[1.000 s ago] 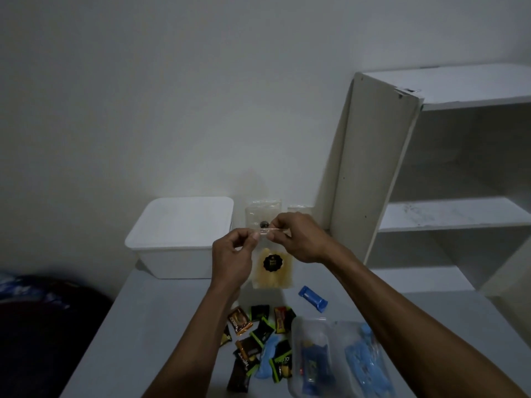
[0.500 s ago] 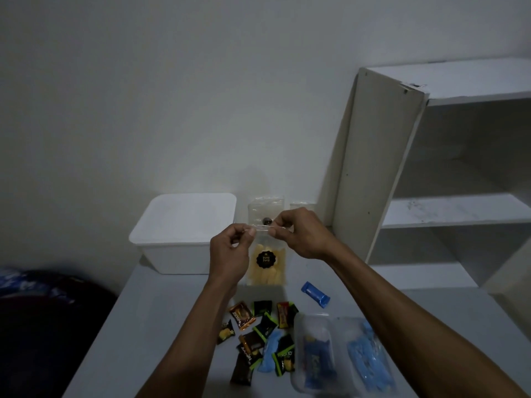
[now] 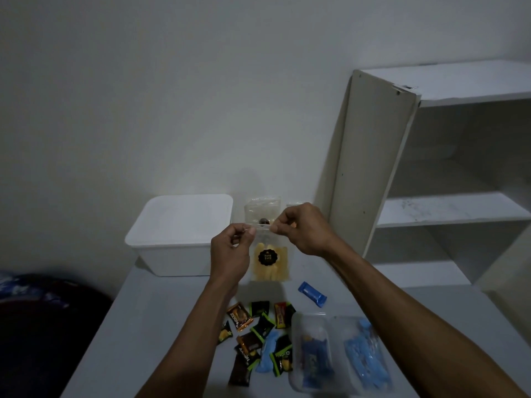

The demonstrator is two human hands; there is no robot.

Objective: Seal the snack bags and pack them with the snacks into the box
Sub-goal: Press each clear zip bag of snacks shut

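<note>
Loose wrapped snacks (image 3: 258, 337) scattered nearest, at six o'clock. Beyond, left hand (image 3: 230, 254) and right hand (image 3: 304, 231) pinching top corners of clear snack bag (image 3: 268, 261), held aloft: light, limp, slippery film; best gripped along zip strip. White box (image 3: 179, 237) farther, ten o'clock.

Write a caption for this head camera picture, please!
Both hands, left hand and right hand, pinch the snack bag top above scattered candies.

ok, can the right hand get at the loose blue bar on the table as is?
Probably not yet: the right hand and left hand both pinch the clear snack bag top. Nothing covers the blue bar itself.
</note>
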